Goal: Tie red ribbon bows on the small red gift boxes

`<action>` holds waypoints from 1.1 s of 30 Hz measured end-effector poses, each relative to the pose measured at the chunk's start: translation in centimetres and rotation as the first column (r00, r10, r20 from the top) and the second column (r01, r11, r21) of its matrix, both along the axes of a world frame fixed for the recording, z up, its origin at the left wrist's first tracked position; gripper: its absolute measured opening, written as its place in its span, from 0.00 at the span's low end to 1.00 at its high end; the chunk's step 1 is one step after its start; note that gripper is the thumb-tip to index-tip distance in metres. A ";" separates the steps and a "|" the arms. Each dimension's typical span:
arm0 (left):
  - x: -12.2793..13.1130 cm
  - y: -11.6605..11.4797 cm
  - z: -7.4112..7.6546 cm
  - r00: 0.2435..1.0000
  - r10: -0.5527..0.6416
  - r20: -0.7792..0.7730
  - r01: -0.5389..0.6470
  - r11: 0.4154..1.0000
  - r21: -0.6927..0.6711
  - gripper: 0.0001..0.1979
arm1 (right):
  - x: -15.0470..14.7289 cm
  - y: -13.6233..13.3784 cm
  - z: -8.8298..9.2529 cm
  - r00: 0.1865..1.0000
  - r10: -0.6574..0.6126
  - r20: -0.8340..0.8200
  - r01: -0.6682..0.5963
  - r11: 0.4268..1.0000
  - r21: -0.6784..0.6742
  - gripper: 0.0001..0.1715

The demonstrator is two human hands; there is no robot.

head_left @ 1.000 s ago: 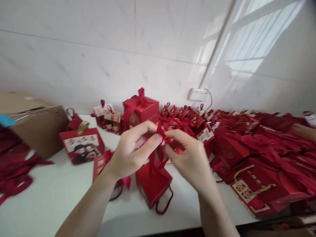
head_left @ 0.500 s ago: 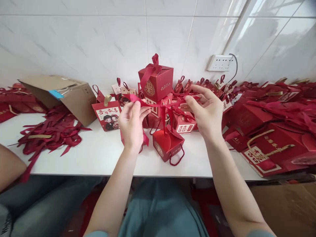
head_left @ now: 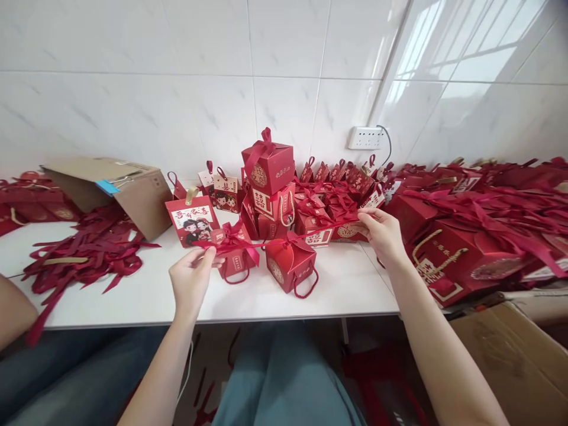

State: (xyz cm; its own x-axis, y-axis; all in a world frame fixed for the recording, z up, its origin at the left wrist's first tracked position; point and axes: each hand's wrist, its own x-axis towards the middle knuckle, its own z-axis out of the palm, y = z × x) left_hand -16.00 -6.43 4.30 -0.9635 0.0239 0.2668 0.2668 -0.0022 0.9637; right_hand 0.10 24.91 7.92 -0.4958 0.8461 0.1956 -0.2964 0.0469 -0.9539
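Observation:
A small red gift box (head_left: pixel 290 264) with cord handles stands on the white table (head_left: pixel 133 299) in front of me. A red ribbon (head_left: pixel 331 228) is knotted over its top and stretched out tight to both sides. My left hand (head_left: pixel 191 279) pinches the left end of the ribbon, low and near the table's front. My right hand (head_left: pixel 381 234) pinches the right end, a bit higher, beside the heap of red bags.
A stack of red boxes (head_left: pixel 269 177) stands behind the small box, with more small boxes around it. A tipped cardboard box (head_left: pixel 118 186) and loose ribbons (head_left: pixel 84 254) lie at the left. Red bags (head_left: pixel 479 219) cover the right. Another person's arm (head_left: pixel 13 310) shows at the left edge.
My hands were close together working the ribbon above the box. They have moved apart, the left down and left, the right outward, pulling the ribbon taut. The camera view also shifted.

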 end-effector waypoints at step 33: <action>3.0 5.2 2.9 0.773 -0.618 0.143 0.537 0.519 -0.665 0.18 | 0.3 -6.9 -3.1 0.620 0.483 0.618 -0.696 0.702 0.150 0.26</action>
